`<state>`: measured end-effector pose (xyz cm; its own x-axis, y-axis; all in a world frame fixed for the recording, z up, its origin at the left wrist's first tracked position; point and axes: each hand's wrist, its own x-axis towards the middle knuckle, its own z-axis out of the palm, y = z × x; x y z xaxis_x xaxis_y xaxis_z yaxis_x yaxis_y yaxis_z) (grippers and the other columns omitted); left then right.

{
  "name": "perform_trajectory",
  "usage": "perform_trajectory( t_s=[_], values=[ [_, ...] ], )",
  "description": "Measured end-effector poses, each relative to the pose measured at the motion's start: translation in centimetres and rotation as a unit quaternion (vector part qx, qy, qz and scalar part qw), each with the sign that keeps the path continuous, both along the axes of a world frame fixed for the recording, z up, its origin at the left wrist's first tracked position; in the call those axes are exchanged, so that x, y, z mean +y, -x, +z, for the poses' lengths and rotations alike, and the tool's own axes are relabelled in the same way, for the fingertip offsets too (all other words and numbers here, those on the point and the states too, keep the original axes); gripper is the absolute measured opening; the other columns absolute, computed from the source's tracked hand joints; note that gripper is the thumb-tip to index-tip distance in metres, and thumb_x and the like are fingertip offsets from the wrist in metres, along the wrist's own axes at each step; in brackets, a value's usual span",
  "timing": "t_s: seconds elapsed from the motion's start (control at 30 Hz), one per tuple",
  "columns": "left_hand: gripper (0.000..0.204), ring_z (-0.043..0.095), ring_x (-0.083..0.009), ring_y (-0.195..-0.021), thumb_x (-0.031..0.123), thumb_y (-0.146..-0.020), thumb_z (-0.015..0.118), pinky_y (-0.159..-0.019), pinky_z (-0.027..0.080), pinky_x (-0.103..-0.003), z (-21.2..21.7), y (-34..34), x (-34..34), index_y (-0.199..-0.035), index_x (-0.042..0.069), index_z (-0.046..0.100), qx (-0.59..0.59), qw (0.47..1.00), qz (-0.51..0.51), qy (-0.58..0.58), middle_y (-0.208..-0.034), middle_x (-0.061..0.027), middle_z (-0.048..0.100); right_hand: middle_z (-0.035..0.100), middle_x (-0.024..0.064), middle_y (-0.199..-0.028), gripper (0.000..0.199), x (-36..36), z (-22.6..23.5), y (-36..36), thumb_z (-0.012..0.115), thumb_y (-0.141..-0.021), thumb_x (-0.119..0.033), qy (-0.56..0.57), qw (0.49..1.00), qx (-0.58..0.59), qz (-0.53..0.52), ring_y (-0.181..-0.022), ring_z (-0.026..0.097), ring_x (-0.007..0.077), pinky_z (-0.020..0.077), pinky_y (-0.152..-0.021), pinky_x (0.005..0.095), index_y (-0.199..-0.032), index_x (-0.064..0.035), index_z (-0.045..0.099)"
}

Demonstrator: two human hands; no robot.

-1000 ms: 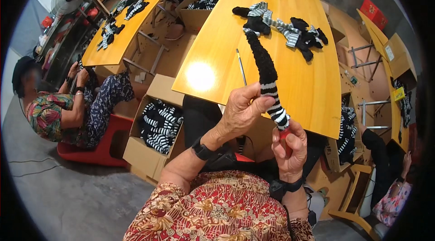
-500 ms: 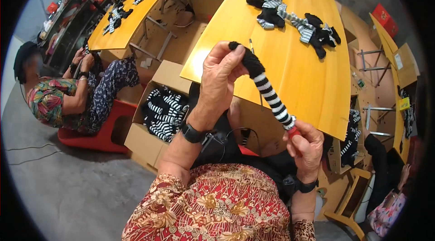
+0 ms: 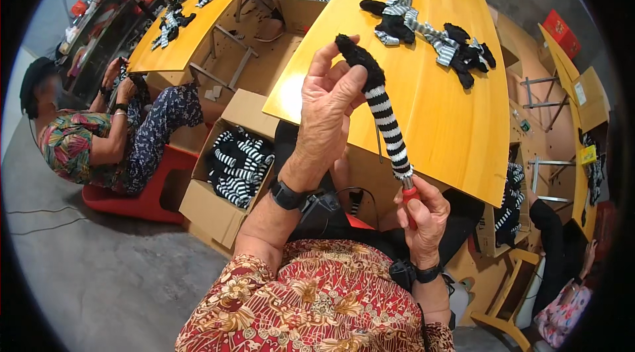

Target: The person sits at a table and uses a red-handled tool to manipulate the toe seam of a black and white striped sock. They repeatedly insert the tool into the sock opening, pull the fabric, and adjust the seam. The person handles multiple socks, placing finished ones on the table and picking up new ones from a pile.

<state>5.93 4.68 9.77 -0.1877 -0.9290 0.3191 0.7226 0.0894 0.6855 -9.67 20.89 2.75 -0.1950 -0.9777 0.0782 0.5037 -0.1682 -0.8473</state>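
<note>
Over the table's near edge, my left hand point(image 3: 325, 107) pinches the fuzzy black end of a black-and-white striped knit tube point(image 3: 385, 117) between thumb and fingers. The tube slants down to the right. A metal shaft goes into its lower opening, and my right hand point(image 3: 426, 220) is closed round the red handle of this tool point(image 3: 410, 194). The shaft's tip is hidden inside the fabric. Several more striped and black knit pieces point(image 3: 397, 24) lie in a loose row on the yellow table point(image 3: 456, 140).
An open cardboard box point(image 3: 198, 203) of striped pieces stands left of my legs, another box point(image 3: 489, 229) at the right. A seated person point(image 3: 86, 140) works at a second yellow table point(image 3: 155, 57) on the left. Part of another person point(image 3: 562, 286) shows at the lower right.
My right hand has moved left and down, and bare metal shaft now shows between handle and tube. The left hand has shifted slightly right, still pinching the black end.
</note>
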Motion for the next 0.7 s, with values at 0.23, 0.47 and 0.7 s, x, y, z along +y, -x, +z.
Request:
perform_trajectory(
  t_s=[0.23, 0.47, 0.7],
  values=[
    [0.043, 0.062, -0.0219, -0.099, 0.004, -0.08, 0.073, -0.084, 0.051, -0.033, 2.5, -2.2, -1.1, -0.12, 0.015, 0.065, -0.366, 0.788, 0.29, 0.402, -0.114, -0.0074, 0.061, 0.065, 0.0123, -0.088, 0.037, 0.4, 0.6, 0.9, 0.059, -0.083, 0.003, 0.01, 0.992, 0.122, -0.036, -0.056, 0.051, 0.0073, 0.0407, -0.047, 0.0195, -0.12, 0.0017, 0.061],
    [0.031, 0.06, -0.0249, -0.104, 0.004, -0.067, 0.077, -0.087, 0.05, -0.036, 2.9, -4.4, -1.4, -0.096, 0.013, 0.074, -0.47, 0.711, 0.242, 0.463, -0.106, -0.0058, 0.067, 0.065, 0.0123, -0.087, 0.041, 0.9, 1.2, 1.6, 0.056, -0.08, 0.009, -0.013, 0.985, 0.173, -0.026, -0.054, 0.051, 0.0078, 0.0392, -0.044, 0.0202, -0.119, 0.0006, 0.062],
    [0.023, 0.064, -0.0233, -0.093, 0.005, -0.071, 0.074, -0.081, 0.049, -0.036, 0.9, -5.5, -1.4, -0.093, 0.011, 0.073, -0.447, 0.625, 0.3, 0.565, -0.102, -0.0081, 0.068, 0.066, 0.0174, -0.086, 0.035, 1.4, 0.5, 1.9, 0.062, -0.085, -0.002, -0.023, 0.996, 0.082, 0.005, -0.052, 0.051, 0.0098, 0.0408, -0.045, 0.0206, -0.119, 0.0034, 0.061]
  ],
)
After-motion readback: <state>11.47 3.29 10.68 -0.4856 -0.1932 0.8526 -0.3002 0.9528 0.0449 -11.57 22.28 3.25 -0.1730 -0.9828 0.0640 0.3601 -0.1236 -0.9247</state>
